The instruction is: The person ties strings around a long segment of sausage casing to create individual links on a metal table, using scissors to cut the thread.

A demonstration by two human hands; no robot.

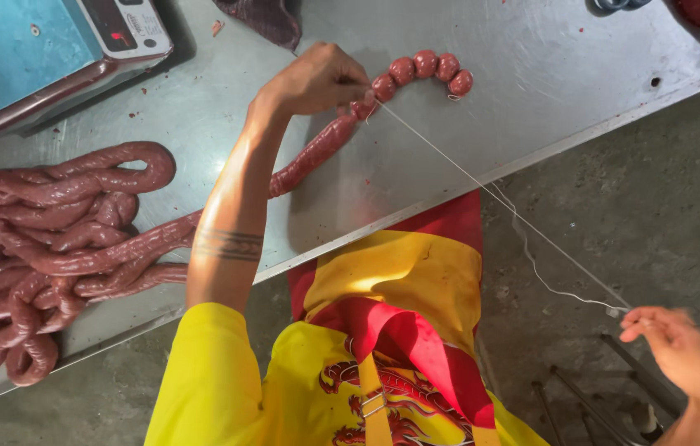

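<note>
Steel table (532, 74): scale (44, 49), sausage coil (44, 248) (left)

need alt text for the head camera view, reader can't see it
A person's left hand pinches a long red sausage rope on a steel table, while the right hand pulls thin white string taut from it. Uncut red sausage coils are piled at left beside a blue scale.

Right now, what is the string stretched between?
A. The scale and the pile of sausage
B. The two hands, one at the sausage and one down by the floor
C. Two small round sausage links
B: the white string runs taut from the left hand, which pinches the sausage on the metal table, out to the right hand held off the table's edge.
</note>
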